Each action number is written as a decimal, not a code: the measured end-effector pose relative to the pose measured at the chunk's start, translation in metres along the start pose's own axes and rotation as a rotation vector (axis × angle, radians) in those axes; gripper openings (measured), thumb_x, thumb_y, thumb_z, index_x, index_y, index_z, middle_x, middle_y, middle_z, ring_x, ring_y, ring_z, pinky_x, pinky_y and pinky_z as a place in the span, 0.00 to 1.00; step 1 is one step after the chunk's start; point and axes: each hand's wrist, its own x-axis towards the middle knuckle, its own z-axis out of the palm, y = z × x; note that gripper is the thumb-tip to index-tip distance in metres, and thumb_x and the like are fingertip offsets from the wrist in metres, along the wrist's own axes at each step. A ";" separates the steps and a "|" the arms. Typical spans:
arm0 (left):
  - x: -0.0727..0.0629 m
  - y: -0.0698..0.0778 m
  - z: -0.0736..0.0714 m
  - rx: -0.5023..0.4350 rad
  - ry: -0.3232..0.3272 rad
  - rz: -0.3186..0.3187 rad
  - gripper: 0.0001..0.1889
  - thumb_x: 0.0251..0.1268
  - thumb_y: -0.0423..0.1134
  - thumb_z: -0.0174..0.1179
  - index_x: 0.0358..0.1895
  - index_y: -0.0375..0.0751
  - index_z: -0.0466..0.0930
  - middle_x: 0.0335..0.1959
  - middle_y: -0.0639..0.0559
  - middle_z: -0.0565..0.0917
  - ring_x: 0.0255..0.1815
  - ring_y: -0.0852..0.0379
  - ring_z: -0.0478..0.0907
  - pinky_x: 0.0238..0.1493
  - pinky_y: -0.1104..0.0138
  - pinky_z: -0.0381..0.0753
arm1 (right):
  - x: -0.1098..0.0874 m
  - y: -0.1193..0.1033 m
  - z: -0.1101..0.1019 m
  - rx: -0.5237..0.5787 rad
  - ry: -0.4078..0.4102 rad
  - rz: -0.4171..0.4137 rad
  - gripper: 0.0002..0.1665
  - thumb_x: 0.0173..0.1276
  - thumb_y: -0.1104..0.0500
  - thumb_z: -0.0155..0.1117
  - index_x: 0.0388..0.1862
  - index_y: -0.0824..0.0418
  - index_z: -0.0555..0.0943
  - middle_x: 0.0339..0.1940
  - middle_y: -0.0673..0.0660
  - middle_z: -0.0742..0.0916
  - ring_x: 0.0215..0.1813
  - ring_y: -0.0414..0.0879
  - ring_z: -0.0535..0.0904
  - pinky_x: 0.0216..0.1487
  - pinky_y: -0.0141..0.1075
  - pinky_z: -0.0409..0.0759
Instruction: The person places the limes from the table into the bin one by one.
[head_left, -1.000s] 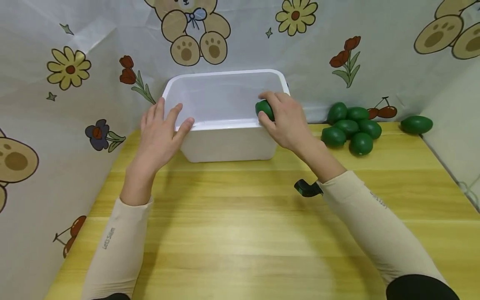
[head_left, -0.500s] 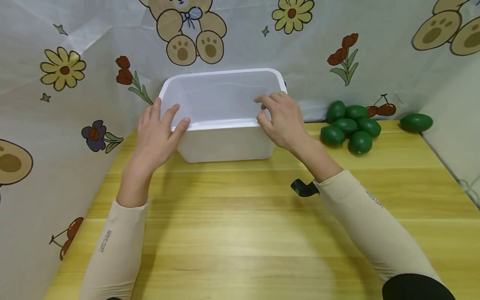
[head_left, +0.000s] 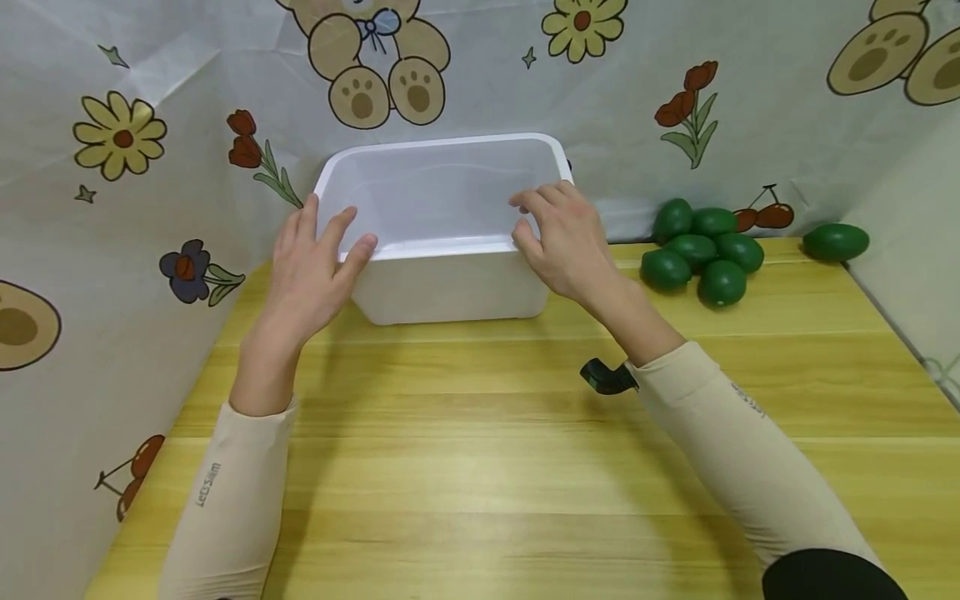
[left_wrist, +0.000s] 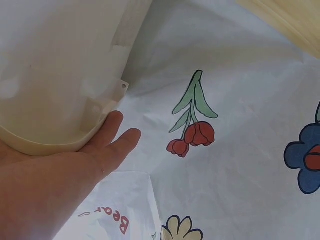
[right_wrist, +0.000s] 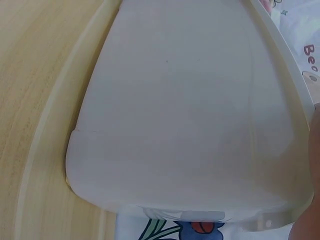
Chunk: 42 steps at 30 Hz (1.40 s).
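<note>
A white rectangular box (head_left: 453, 287) stands upright against the back cloth. My left hand (head_left: 307, 271) rests at its left front rim with fingers spread; in the left wrist view, that hand (left_wrist: 80, 175) lies along the rim beside the box wall (left_wrist: 55, 65). At the right front rim, my right hand (head_left: 566, 237) has loosely bent fingers over the opening, and nothing shows between thumb and index finger. The right wrist view is mostly the box's outer wall (right_wrist: 185, 110). The lower inside of the box is hidden by its front wall.
Several dark green oval fruits (head_left: 692, 250) lie clustered right of the box. A single one (head_left: 836, 242) lies apart near the table's right edge. A black curved piece (head_left: 606, 377) juts from the right sleeve over the wooden table (head_left: 465, 467).
One second ago my right hand held a dark green oval fruit over the box. It has let go, and that fruit is out of sight. Both hands have stayed at the rim.
</note>
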 end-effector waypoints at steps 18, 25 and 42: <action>0.001 -0.001 -0.003 -0.011 -0.024 -0.015 0.42 0.80 0.71 0.37 0.83 0.45 0.61 0.88 0.34 0.38 0.86 0.30 0.38 0.79 0.31 0.41 | -0.021 0.018 -0.023 0.244 -0.068 0.014 0.36 0.85 0.45 0.51 0.82 0.61 0.63 0.87 0.59 0.59 0.64 0.62 0.79 0.66 0.57 0.77; 0.002 -0.001 -0.004 -0.007 -0.029 -0.014 0.41 0.81 0.70 0.37 0.84 0.46 0.59 0.88 0.34 0.37 0.86 0.30 0.37 0.79 0.31 0.42 | -0.048 0.054 -0.043 0.234 -0.062 0.148 0.42 0.85 0.36 0.46 0.85 0.58 0.57 0.84 0.62 0.65 0.78 0.67 0.68 0.74 0.65 0.67; 0.001 -0.003 0.001 -0.026 -0.018 -0.024 0.42 0.80 0.70 0.38 0.86 0.48 0.55 0.88 0.35 0.37 0.87 0.32 0.37 0.80 0.32 0.42 | -0.099 0.153 -0.067 0.141 -0.127 0.390 0.46 0.81 0.52 0.60 0.87 0.63 0.51 0.79 0.75 0.67 0.74 0.77 0.64 0.71 0.71 0.60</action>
